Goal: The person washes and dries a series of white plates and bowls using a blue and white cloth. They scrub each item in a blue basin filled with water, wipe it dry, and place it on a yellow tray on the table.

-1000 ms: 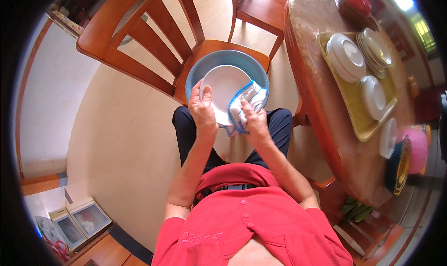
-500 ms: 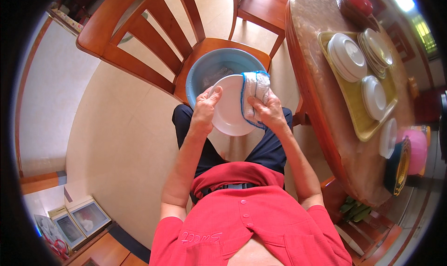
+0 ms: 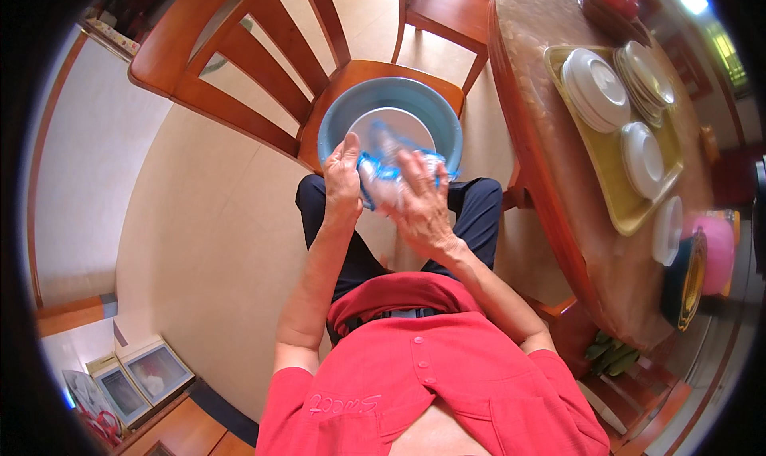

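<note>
A white plate [image 3: 399, 126] is held over the blue basin [image 3: 441, 113], its near part hidden by a cloth. At its left edge my left hand [image 3: 343, 178] is closed, with the thumb up along the rim. My right hand [image 3: 423, 198] lies on the white cloth with blue edging [image 3: 381, 177], pressing it against the near side of the plate. Motion blurs the cloth and the right fingers. Whatever lies in the basin beneath the plate is hidden.
The basin rests on a wooden chair [image 3: 351, 75] in front of my knees. On the right, a round table [image 3: 533, 81] bears a yellow tray [image 3: 618, 209] with stacked white dishes [image 3: 597, 89]. A clear container [image 3: 667, 231] and a pink basin [image 3: 712, 252] stand nearer. Another chair [image 3: 443, 13] is behind.
The plate has tipped and moved slightly away, over the basin. My right hand and the cloth have swept left from the plate's right edge to its near side.
</note>
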### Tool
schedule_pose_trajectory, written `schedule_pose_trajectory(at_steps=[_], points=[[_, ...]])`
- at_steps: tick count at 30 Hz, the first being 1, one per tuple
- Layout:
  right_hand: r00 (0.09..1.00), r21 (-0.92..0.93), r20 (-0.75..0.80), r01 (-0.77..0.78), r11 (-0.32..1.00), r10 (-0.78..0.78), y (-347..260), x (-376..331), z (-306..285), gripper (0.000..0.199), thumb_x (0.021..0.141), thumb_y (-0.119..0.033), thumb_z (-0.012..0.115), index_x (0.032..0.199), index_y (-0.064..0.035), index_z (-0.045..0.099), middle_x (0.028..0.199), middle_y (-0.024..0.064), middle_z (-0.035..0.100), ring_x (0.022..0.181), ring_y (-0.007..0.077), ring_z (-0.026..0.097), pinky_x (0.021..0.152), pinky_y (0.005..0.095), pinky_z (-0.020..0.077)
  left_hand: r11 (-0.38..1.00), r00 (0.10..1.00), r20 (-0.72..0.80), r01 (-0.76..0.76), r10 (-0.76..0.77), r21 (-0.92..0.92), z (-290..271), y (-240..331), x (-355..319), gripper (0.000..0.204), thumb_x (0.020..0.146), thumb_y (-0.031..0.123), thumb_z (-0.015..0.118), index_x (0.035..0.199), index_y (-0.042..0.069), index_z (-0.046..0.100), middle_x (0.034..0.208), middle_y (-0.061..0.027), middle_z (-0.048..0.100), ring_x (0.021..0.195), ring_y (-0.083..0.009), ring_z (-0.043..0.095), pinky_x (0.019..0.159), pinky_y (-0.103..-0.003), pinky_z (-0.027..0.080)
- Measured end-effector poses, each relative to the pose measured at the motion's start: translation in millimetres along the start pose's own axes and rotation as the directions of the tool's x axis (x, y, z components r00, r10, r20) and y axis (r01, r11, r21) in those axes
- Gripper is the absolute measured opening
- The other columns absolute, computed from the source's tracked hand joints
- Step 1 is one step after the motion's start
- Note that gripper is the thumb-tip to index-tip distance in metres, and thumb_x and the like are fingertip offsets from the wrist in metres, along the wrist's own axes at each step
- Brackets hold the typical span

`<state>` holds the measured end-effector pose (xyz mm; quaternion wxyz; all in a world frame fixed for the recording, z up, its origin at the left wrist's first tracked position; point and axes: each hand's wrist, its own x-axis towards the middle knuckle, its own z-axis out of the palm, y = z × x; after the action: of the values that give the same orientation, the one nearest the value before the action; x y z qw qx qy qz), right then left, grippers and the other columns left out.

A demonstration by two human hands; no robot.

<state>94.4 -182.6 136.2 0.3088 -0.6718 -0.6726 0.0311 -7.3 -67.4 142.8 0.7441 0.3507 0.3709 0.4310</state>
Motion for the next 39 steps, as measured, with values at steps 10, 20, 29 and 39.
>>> schedule_pose_trajectory(at_steps=[10,20,29,39], points=[[0.792,0.884,0.298,-0.439,0.158,0.533,55,29,-10,0.031,0.082,-0.004,0.056,0.113,-0.0012,0.05,0.095,0.0055,0.06,0.081,0.0105,0.057,0.071,0.0264,0.0491,0.98,0.971,0.134,0.197,-0.199,0.033,-4,3,-15,0.039,0.091,0.026,0.051,0.118,-0.001,0.047,0.103,-0.0086,0.058,0.091,-0.0148,0.055,0.081,-0.025,0.044],[0.8,0.87,0.294,-0.451,0.199,0.524,76,28,-46,0.031,0.084,-0.003,0.051,0.115,-0.0014,0.049,0.095,0.0049,0.06,0.077,0.0077,0.057,0.065,0.0222,0.0493,-0.236,0.551,0.808,-0.773,0.211,0.589,11,16,-50,0.045,0.068,0.004,0.064,0.112,0.004,0.055,0.13,-0.0182,0.041,0.125,-0.0346,0.034,0.106,-0.048,0.018],[0.741,0.878,0.459,-0.295,-0.376,0.49,69,20,-63,0.029,0.093,-0.017,0.043,0.117,-0.0011,0.043,0.103,0.0097,0.056,0.09,0.0187,0.058,0.077,0.0351,0.05,0.306,0.639,0.702,-0.769,0.314,0.562,8,-3,-43,0.032,0.075,-0.002,0.059,0.107,0.002,0.059,0.108,-0.0156,0.06,0.103,-0.0262,0.057,0.089,-0.036,0.043],[0.995,0.329,0.1,-0.026,0.944,-0.007,-21,18,-46,0.041,0.081,-0.031,0.054,0.119,-0.016,0.055,0.143,0.0125,0.022,0.133,0.0359,0.014,0.105,0.0545,0.0068,0.994,0.931,0.349,-0.097,0.106,-0.043,-19,-40,-50,0.043,0.084,0.018,0.06,0.122,0.004,0.046,0.119,-0.008,0.051,0.106,-0.017,0.05,0.088,-0.031,0.042]])
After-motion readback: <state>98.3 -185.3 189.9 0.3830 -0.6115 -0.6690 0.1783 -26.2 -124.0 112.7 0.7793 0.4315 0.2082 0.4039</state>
